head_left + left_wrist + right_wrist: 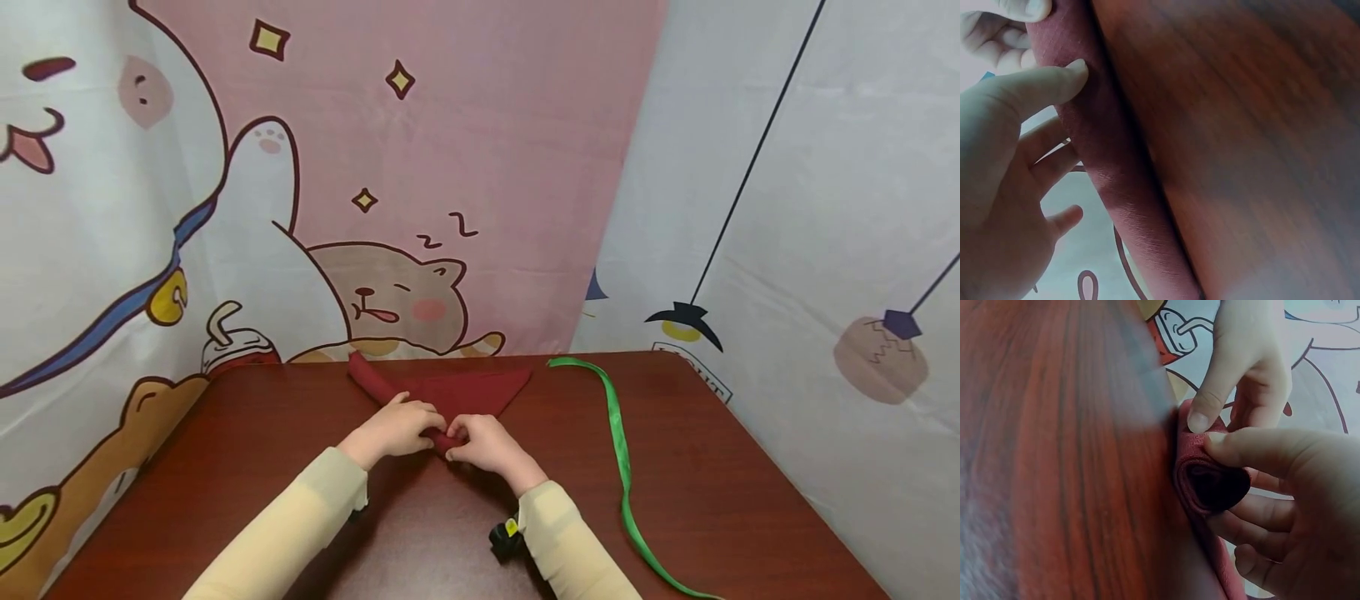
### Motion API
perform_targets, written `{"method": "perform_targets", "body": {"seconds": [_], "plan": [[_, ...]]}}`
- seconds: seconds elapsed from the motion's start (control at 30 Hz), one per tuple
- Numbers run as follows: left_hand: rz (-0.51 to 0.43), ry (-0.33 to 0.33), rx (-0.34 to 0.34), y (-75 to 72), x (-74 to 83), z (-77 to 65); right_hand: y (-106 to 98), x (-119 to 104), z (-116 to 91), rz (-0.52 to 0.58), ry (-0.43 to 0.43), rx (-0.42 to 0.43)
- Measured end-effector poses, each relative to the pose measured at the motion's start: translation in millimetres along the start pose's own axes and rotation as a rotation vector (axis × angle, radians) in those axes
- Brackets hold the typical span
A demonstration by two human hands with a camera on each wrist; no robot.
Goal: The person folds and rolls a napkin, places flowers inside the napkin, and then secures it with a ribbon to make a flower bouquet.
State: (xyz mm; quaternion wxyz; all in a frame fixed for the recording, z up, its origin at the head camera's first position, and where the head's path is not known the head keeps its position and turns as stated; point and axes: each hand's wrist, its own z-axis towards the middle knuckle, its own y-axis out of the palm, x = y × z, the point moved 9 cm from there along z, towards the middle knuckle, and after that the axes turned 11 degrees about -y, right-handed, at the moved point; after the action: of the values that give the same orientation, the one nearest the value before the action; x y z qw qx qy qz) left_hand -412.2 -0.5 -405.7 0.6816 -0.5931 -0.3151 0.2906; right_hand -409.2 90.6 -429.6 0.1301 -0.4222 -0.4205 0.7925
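Note:
A dark red cloth (472, 387) lies on the far part of the table, with a flat pointed part at the right. Its near edge forms a thick roll (1110, 162) that runs up to the far left. My left hand (397, 427) grips the roll, thumb on top and fingers behind it. Close beside it, my right hand (491, 446) pinches the roll's near end between thumb and fingers. In the right wrist view, spiral layers show at the open end of the cloth roll (1186, 481), and the left thumb presses just beyond the right thumb.
A long green ribbon (621, 450) curves along the right side of the brown wooden table (225, 475). A small black device (505, 542) with a yellow mark sits at the right wrist. Behind the table's far edge hangs a cartoon-printed curtain (525, 167).

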Motion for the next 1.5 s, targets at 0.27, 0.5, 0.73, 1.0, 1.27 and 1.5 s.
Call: {"method": "perform_targets", "body": {"seconds": [0.27, 0.5, 0.73, 1.0, 1.27, 1.5], "plan": [[0.014, 0.014, 0.07, 0.2, 0.2, 2.3, -5, 16, -3, 0.057, 0.037, 0.028], [0.04, 0.004, 0.117, -4.8, 0.1, 5.0, -9, 23, -5, 0.03, 0.055, 0.033], [0.067, 0.015, 0.144, -3.5, 5.0, 5.7, -12, 26, -6, -0.049, 0.052, 0.059], [0.061, 0.005, 0.136, 4.4, 5.4, 12.2, -17, 30, -7, -0.078, 0.062, 0.084], [0.092, -0.002, 0.148, 9.1, 6.0, 17.9, -18, 26, -8, -0.033, 0.069, 0.121], [0.121, 0.006, 0.14, 7.1, 7.8, 18.4, -12, 13, -4, -0.043, 0.006, 0.049]]}}
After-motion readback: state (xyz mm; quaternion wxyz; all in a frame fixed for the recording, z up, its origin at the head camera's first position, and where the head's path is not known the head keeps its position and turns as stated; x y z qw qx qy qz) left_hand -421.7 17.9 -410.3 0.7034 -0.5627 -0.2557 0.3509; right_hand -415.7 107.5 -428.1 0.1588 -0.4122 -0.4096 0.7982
